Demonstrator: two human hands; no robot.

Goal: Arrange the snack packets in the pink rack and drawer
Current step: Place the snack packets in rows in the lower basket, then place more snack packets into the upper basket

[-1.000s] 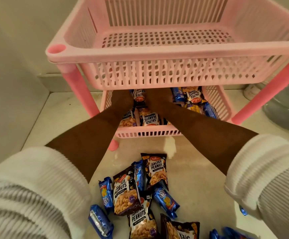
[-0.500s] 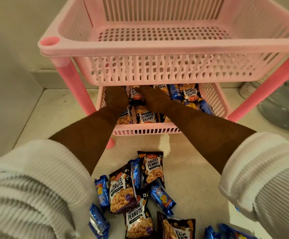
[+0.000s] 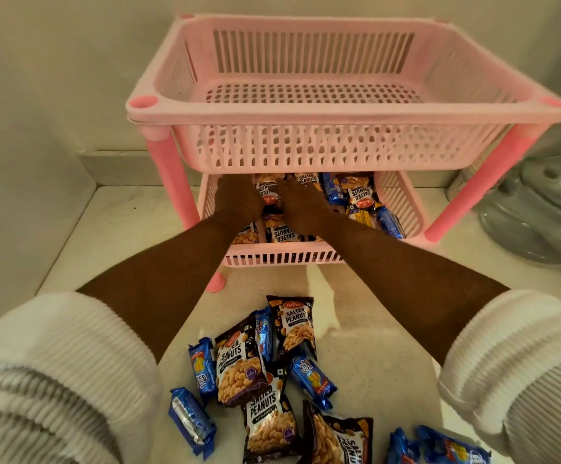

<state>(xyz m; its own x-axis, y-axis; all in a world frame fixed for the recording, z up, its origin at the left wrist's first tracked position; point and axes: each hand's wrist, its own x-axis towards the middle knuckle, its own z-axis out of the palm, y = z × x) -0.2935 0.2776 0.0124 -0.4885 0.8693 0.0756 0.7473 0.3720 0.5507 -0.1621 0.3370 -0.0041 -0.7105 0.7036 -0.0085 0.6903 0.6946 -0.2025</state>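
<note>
A pink two-tier rack stands on the floor; its upper basket (image 3: 306, 112) holds nothing. The lower basket (image 3: 272, 258) holds several salted peanut packets (image 3: 361, 195) and blue biscuit packs (image 3: 389, 224) on its right side. Both my hands reach into the lower basket. My left hand (image 3: 239, 202) rests on the peanut packets at the left, its fingers hidden under the upper basket. My right hand (image 3: 301, 209) lies flat on the packets in the middle, fingers spread. A loose pile of peanut packets (image 3: 239, 366) and blue biscuit packs (image 3: 311, 380) lies on the floor in front.
A wall (image 3: 21, 145) closes the left side, and another wall runs behind the rack. A grey rounded object (image 3: 540, 209) sits right of the rack. More blue packs (image 3: 453, 447) lie at the bottom right. My white ribbed sleeves fill the lower corners.
Both hands have slid a little deeper into the lower basket over the peanut packets. The view has pulled back and up, showing more of the upper basket.
</note>
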